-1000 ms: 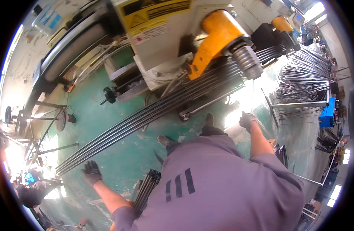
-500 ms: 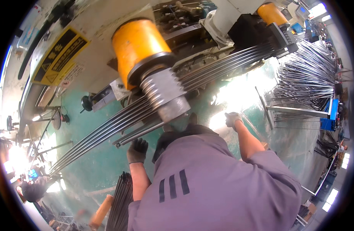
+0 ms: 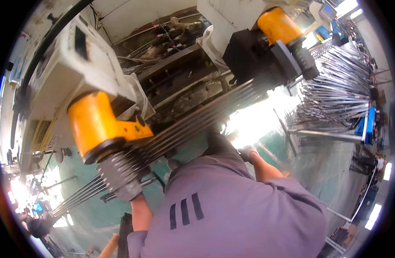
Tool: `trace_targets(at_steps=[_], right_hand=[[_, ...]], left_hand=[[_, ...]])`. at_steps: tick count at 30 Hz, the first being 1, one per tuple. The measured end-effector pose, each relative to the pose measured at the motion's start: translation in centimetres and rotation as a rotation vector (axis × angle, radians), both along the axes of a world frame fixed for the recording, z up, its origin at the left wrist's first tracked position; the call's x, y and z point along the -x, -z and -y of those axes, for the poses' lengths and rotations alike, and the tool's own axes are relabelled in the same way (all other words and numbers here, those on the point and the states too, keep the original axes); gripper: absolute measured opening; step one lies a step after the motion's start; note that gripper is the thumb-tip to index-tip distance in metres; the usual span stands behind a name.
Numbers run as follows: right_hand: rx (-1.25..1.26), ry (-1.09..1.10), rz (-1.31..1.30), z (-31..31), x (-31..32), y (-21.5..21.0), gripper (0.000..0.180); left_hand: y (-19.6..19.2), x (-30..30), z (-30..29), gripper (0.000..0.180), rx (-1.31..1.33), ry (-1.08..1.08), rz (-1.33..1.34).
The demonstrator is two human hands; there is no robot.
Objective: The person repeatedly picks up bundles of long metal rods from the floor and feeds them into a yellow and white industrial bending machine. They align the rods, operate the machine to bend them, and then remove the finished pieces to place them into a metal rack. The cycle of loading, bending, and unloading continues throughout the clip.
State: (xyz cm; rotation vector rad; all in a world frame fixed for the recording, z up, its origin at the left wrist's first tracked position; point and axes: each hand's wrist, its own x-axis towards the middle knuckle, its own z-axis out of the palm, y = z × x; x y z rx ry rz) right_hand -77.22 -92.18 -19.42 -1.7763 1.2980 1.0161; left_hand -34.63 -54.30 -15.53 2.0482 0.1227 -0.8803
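Several long metal rods [image 3: 197, 117] run side by side from lower left to upper right, passing at a grooved metal block [image 3: 120, 174] beneath an orange machine head [image 3: 94, 124]. My left forearm [image 3: 142, 213] reaches up to that block, which hides my left hand and anything in it. My right hand [image 3: 248, 153], in a light glove, hangs over the floor to the right of my legs, apart from the rods. Its outline is blurred but looks closed, with nothing visible in it. A second orange head [image 3: 280, 25] with a dark clamp [image 3: 253, 56] stands at the rods' far end.
The pale machine body [image 3: 77, 60] spans the far side, with an open greasy bay [image 3: 167, 79]. A large pile of metal rods [image 3: 335, 86] lies on a rack [image 3: 330, 136] at right. Dark bars [image 3: 125, 234] stand near my left arm. Another person's head [image 3: 38, 226] shows at far left.
My view has shifted, so the machine heads and rods sit farther left and the left head lower. My left hand has gone behind the grooved block. My right hand appears closer to my legs.
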Motion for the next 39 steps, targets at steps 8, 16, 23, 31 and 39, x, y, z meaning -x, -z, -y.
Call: trace_targets(at_steps=[8,16,23,31,39], right_hand=[[0.024,0.801,0.494,12.1,-2.8,0.9,0.025],[0.276,0.183,0.642,9.3,0.5,7.1,0.035],[0.394,0.216,0.638,2.2,-2.0,0.3,0.017],[0.328,0.503,1.229,2.0,-10.9,-16.8,0.03],[-0.749,1.707,1.887,6.2,-21.0,-26.5,0.038]], left_hand=[[1.9,11.8,10.4,0.024,-0.034,0.6,0.297],[-1.6,12.1,14.2,0.032,0.213,0.014,-0.218],[-1.0,8.5,5.5,0.019,0.421,-0.476,-0.286],[-1.0,3.4,-5.1,0.019,-1.121,1.578,0.992],[-11.0,0.6,-7.9,0.021,-0.081,-0.2,0.669]])
